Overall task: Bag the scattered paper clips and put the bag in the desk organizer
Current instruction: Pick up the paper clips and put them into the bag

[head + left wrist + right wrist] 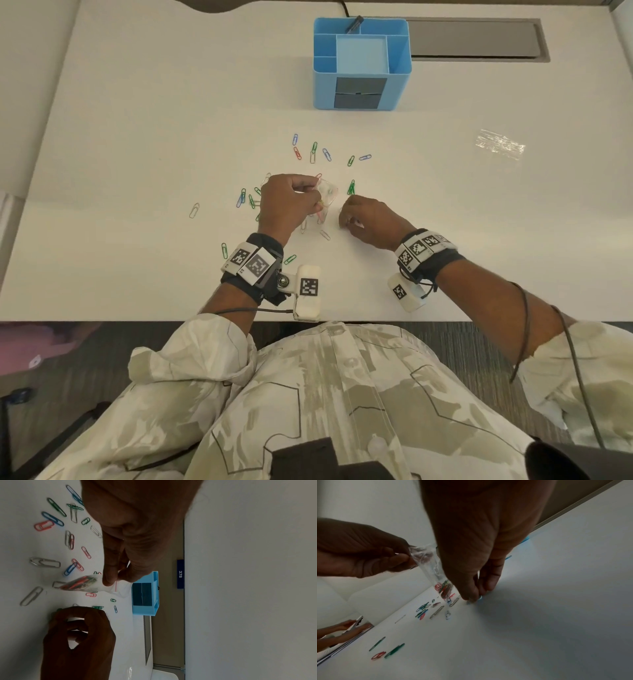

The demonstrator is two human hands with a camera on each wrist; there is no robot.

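My left hand (pixel 315 199) holds a small clear zip bag (pixel 327 192) just above the white desk, thumb and finger pinching its mouth (pixel 115 584). Several coloured paper clips (pixel 80 583) lie in the bag's bottom. My right hand (pixel 344 216) is beside it on the right, with its fingertips (pixel 471 596) curled down to the desk and pinching a pale blue paper clip (pixel 480 597). Loose paper clips (pixel 313 150) are scattered around and beyond both hands. The blue desk organizer (pixel 361 96) stands at the far middle of the desk.
A second clear bag (pixel 500 144) lies flat at the right. A grey cable hatch (pixel 476 39) sits behind the organizer, with a black pen (pixel 354 24) in its back slot. The desk's near edge (pixel 137 317) runs just behind my wrists.
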